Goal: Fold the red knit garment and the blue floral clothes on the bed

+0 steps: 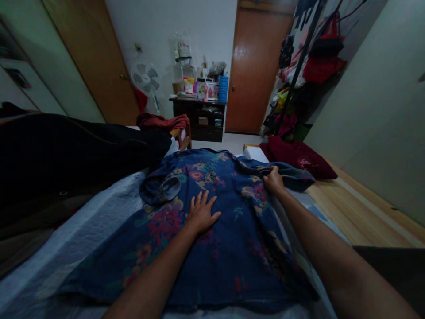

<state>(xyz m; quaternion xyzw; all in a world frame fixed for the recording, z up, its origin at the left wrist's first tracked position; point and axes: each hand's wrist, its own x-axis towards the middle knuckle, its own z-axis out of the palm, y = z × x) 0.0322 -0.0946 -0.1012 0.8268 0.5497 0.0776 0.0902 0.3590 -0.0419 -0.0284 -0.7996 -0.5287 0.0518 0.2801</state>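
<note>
A dark blue floral garment with sleeves lies spread over a pale bed cover. Its left sleeve is folded inward, and the cuff opening shows a lighter lining. My left hand rests flat on the middle of the garment, fingers spread. On the right side, my right hand pinches the cloth near the base of the other sleeve, which extends out to the right.
Black clothing is heaped on the left. A maroon cushion-like item lies at the right, beside wooden boards. Farther back stand a dark cabinet, a fan and a wooden door; bags hang at right.
</note>
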